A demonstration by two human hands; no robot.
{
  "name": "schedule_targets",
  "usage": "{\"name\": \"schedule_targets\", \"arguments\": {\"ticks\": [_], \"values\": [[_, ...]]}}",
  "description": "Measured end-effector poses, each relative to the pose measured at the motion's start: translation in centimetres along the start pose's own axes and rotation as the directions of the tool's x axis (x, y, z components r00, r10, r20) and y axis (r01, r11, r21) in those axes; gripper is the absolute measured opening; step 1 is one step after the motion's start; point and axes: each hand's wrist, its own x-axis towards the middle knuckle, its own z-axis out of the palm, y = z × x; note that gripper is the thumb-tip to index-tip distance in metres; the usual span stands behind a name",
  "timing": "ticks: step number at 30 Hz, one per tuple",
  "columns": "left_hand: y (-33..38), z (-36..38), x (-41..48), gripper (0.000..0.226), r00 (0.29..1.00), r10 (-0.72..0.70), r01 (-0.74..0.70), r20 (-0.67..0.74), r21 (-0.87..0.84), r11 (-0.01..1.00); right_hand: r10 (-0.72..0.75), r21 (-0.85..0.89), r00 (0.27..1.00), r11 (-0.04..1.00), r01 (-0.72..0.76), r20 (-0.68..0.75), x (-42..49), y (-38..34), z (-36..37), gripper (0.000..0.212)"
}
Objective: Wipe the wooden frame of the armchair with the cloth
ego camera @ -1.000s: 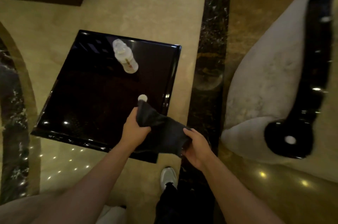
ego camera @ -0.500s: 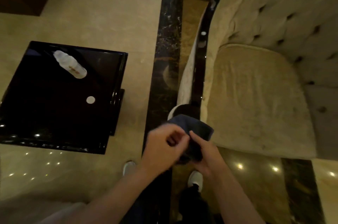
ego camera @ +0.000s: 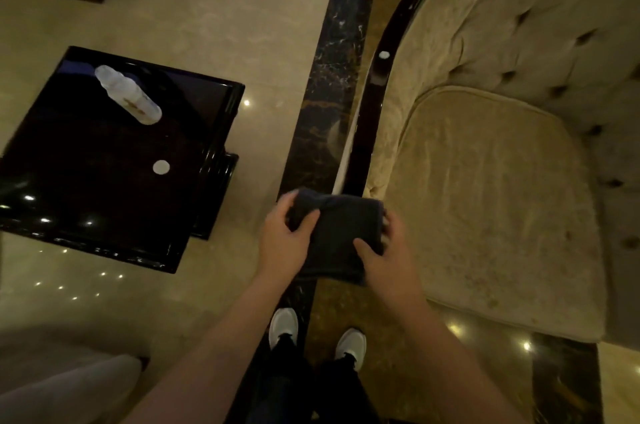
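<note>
A dark folded cloth [ego camera: 337, 236] is held flat between both hands, just in front of the near end of the armchair's arm. My left hand [ego camera: 285, 241] grips its left edge and my right hand [ego camera: 386, 259] grips its right edge. The armchair's glossy dark wooden frame [ego camera: 372, 101] runs as a curved rail from the cloth up and away along the chair's left side. The beige tufted armchair [ego camera: 502, 188] fills the right of the view. The cloth hides the rail's front end.
A glossy black side table [ego camera: 104, 188] stands at the left, with a plastic bottle [ego camera: 128, 99] lying on it and a small white cap [ego camera: 161, 167]. Polished marble floor [ego camera: 242, 25] lies between table and chair. My white shoes [ego camera: 284, 325] are below the hands.
The view has swung from the black table to the armchair. The cloth, first held over the table's corner, has been carried to the chair's arm and now lies folded flat between both hands.
</note>
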Motion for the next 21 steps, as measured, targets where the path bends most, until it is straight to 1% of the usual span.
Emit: {"name": "schedule_targets", "arguments": {"ticks": [1,2,3,4,5,6,7,8,9,10,12,14,16,18,19,21], "values": [[0.0,0.1,1.0,0.044,0.998,-0.008,0.011,-0.055,0.054,0.998,-0.137,-0.205,0.986,0.972,0.115,-0.094,0.7,-0.1,0.8,0.068],[-0.1,0.2,1.9,0.055,0.993,-0.051,0.061,-0.102,0.097,0.993,-0.293,-0.4,0.945,0.891,0.216,-0.143,1.3,-0.2,1.8,0.073],[-0.3,0.2,2.3,0.061,0.988,-0.088,0.103,-0.13,0.119,0.987,-0.432,-0.553,0.896,0.774,0.309,-0.104,2.0,-0.1,2.9,0.071],[-0.8,0.1,2.3,0.065,0.99,-0.074,0.09,-0.12,0.136,0.987,-0.519,-0.651,0.855,0.642,0.404,0.019,2.6,0.2,3.9,0.069],[-1.4,0.1,2.0,0.067,0.997,-0.01,0.021,-0.07,0.157,0.987,-0.545,-0.706,0.817,0.504,0.498,0.187,3.5,0.6,5.0,0.067],[-2.1,0.3,1.7,0.07,0.997,0.076,-0.077,0.008,0.183,0.98,-0.517,-0.733,0.782,0.369,0.571,0.348,4.6,1.2,5.9,0.068],[-2.6,0.7,1.5,0.074,0.981,0.166,-0.185,0.105,0.21,0.96,-0.467,-0.748,0.752,0.247,0.616,0.465,5.8,1.9,6.4,0.07],[-3.2,1.1,1.7,0.079,0.947,0.25,-0.296,0.204,0.242,0.924,-0.437,-0.761,0.734,0.154,0.63,0.519,6.9,2.4,6.7,0.072],[-3.6,1.5,2.2,0.084,0.904,0.326,-0.4,0.275,0.277,0.874,-0.429,-0.787,0.741,0.103,0.608,0.517,7.8,2.9,6.9,0.074],[-4.0,2.0,2.8,0.087,0.867,0.395,-0.481,0.303,0.306,0.821,-0.434,-0.817,0.762,0.094,0.569,0.481,8.2,3.3,7.0,0.074],[-4.7,2.8,3.1,0.089,0.821,0.487,-0.566,0.298,0.31,0.764,-0.468,-0.855,0.796,0.146,0.497,0.383,7.5,4.4,7.5,0.074],[-5.8,3.3,1.7,0.086,0.783,0.541,-0.62,0.308,0.31,0.721,-0.493,-0.868,0.807,0.184,0.461,0.324,5.4,6.2,7.8,0.074],[-6.6,3.4,0.0,0.084,0.756,0.561,-0.654,0.339,0.344,0.674,-0.497,-0.873,0.807,0.177,0.454,0.319,3.7,7.3,7.6,0.076],[-6.6,3.5,0.7,0.081,0.758,0.557,-0.652,0.339,0.367,0.664,-0.495,-0.865,0.791,0.143,0.482,0.359,4.3,6.4,6.9,0.078],[-6.1,3.5,1.8,0.08,0.775,0.547,-0.631,0.316,0.366,0.683,-0.502,-0.851,0.767,0.108,0.514,0.4,5.4,5.4,6.7,0.079],[-4.6,3.5,4.6,0.083,0.832,0.476,-0.552,0.285,0.347,0.758,-0.499,-0.827,0.713,-0.011,0.563,0.492,8.5,3.2,6.6,0.081]]}}
